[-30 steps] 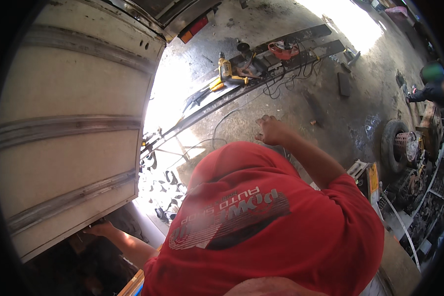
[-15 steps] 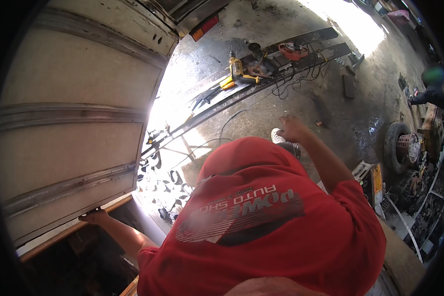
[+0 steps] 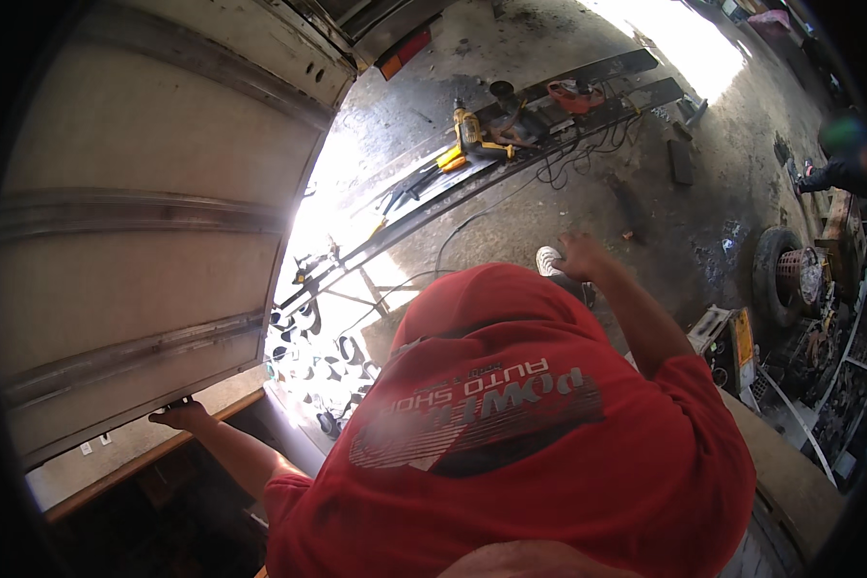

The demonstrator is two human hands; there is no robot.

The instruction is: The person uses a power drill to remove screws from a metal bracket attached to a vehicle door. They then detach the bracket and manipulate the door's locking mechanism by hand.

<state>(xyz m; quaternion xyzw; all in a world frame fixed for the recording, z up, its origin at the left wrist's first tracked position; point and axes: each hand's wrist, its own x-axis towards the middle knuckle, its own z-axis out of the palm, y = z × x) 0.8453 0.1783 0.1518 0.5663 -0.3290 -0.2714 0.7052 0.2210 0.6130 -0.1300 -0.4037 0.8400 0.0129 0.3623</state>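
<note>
A large off-white ribbed door panel (image 3: pixel 135 260) fills the left side. At its lower edge my left hand (image 3: pixel 185 416) is closed around a small dark handle (image 3: pixel 175 404), the fingertips partly hidden. Over the floor in front of me hangs my right hand (image 3: pixel 582 256), its fingers loosely apart and holding nothing. Just beside that hand a white shoe (image 3: pixel 548 260) shows. Red cloth of my shirt (image 3: pixel 491 414) covers the lower middle.
Beyond me, a low bench (image 3: pixel 433 214) carries a yellow drill (image 3: pixel 468 130), a red tool (image 3: pixel 576 96) and cables. A tyre (image 3: pixel 774 275) and assorted parts stand at right, with another person (image 3: pixel 843 169) behind. Below the panel runs a wooden-edged ledge (image 3: pixel 135 472).
The panel's lower edge sits slightly higher, with more of the pale ledge showing beneath it. My left hand stays at the handle. The view has shifted a little.
</note>
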